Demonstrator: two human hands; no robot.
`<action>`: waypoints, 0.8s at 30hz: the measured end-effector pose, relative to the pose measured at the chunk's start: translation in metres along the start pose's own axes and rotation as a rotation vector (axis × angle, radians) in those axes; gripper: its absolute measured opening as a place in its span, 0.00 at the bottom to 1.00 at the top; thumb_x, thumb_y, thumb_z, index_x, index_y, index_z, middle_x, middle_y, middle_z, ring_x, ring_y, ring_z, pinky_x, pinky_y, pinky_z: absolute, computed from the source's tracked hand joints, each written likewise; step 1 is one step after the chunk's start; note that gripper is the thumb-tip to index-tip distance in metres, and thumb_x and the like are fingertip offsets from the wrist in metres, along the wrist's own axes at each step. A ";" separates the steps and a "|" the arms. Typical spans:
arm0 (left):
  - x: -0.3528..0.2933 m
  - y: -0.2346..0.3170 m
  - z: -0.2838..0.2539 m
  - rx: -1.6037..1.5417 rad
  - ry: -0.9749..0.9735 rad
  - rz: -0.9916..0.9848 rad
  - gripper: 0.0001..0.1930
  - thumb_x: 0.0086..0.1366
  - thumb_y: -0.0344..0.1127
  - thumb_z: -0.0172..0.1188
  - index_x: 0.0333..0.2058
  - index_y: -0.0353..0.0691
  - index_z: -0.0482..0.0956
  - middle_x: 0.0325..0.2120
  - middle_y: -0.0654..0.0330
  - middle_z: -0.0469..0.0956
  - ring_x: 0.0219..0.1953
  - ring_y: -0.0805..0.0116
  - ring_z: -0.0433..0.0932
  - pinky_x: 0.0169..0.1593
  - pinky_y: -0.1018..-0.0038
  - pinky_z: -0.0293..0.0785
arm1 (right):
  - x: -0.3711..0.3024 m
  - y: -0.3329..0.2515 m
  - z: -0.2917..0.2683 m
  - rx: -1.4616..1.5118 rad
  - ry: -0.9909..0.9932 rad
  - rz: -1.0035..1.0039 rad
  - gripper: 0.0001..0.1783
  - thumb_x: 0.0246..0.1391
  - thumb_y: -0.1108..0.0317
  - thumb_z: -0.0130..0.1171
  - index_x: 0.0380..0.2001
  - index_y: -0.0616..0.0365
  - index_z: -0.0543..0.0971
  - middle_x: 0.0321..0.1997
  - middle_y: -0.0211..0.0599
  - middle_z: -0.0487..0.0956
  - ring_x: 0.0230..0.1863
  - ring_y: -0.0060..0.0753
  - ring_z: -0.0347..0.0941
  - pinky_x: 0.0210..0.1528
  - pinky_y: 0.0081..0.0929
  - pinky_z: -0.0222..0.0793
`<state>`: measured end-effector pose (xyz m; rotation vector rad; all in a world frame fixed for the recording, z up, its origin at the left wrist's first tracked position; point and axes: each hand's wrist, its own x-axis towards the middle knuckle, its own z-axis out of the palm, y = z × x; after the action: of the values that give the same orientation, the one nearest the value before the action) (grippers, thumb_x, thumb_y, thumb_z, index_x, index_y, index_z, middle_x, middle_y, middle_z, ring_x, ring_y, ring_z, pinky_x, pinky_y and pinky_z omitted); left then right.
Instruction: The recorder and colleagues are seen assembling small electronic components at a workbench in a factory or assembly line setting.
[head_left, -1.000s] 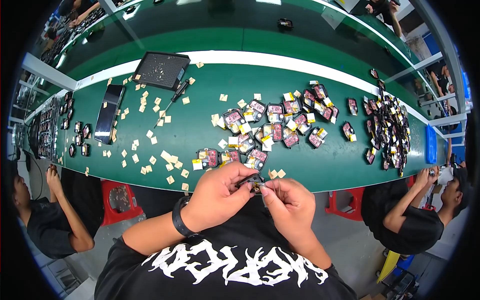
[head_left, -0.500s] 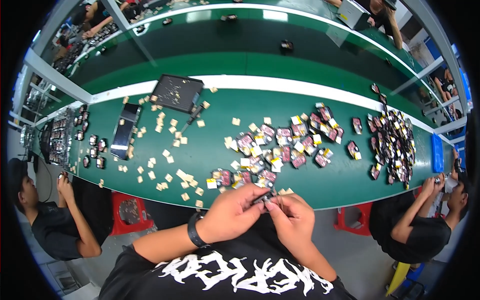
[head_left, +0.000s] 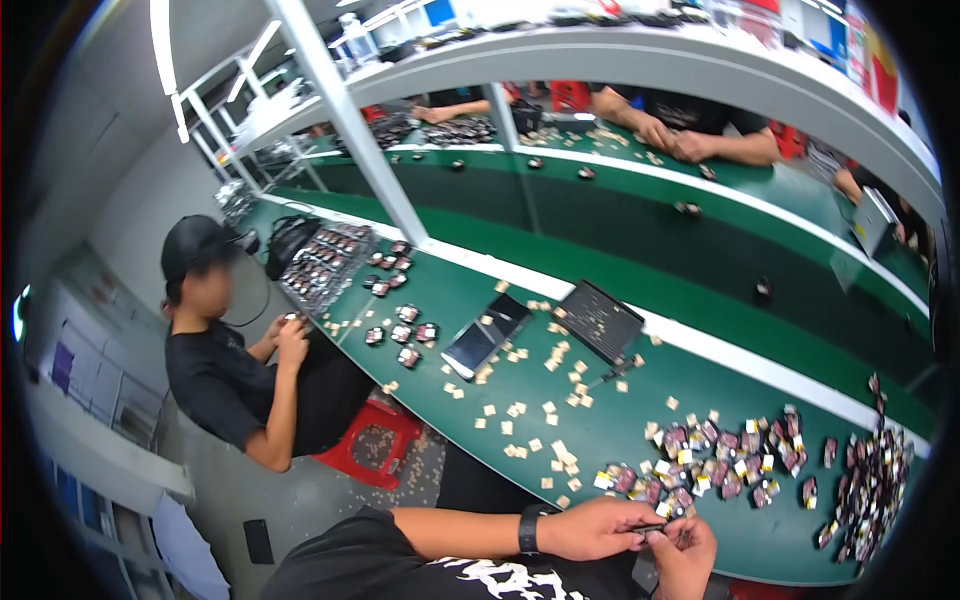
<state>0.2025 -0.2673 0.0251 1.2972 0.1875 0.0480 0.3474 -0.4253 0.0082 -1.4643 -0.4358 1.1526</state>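
A small dark device (head_left: 650, 531) is held in front of the person, just off the near edge of the green table (head_left: 745, 385); the left hand (head_left: 598, 527), with a black wristband (head_left: 529, 528) behind it, pinches the device between thumb and fingertips; the right hand (head_left: 686, 556) has its fingers curled and its thumb pressed to the device from the other side; finer detail between the fingertips is too small to tell; just beyond the hands lies a loose cluster of devices (head_left: 731, 487) with pink faces and white-and-yellow tabs; a denser heap (head_left: 868, 500) lies to its right; small pale squares (head_left: 536, 445) are scattered to its left; farther back are a black tray (head_left: 622, 333) with pale bits in it, and a glossy black slab (head_left: 474, 350); at the left a co-worker (head_left: 215, 375) in a black cap sits by a red stool (head_left: 405, 425), holding something small in both hands
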 end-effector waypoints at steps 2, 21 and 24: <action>-0.003 -0.007 0.002 -0.160 0.059 0.017 0.19 0.70 0.27 0.54 0.58 0.32 0.69 0.44 0.61 0.76 0.44 0.77 0.75 0.50 0.77 0.72 | -0.004 -0.016 0.022 0.121 0.090 -0.001 0.08 0.56 0.76 0.64 0.36 0.57 0.75 0.32 0.30 0.81 0.30 0.16 0.76 0.30 0.11 0.65; -0.100 0.037 -0.107 0.341 0.872 0.039 0.15 0.68 0.26 0.56 0.52 0.35 0.77 0.41 0.58 0.81 0.43 0.73 0.81 0.48 0.75 0.78 | -0.015 -0.039 -0.017 -0.792 0.297 -0.625 0.11 0.60 0.67 0.61 0.42 0.61 0.81 0.24 0.35 0.77 0.25 0.25 0.70 0.28 0.26 0.67; -0.127 0.044 -0.158 0.736 1.111 -0.005 0.14 0.64 0.29 0.61 0.48 0.34 0.80 0.39 0.56 0.83 0.40 0.70 0.81 0.46 0.73 0.77 | 0.005 -0.083 0.005 -1.154 0.450 -0.807 0.11 0.58 0.68 0.62 0.42 0.61 0.82 0.27 0.40 0.79 0.28 0.29 0.74 0.32 0.27 0.70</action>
<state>0.0549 -0.1227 0.0405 1.8780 1.2451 0.7603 0.3730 -0.3965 0.0816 -2.1007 -1.3387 -0.1946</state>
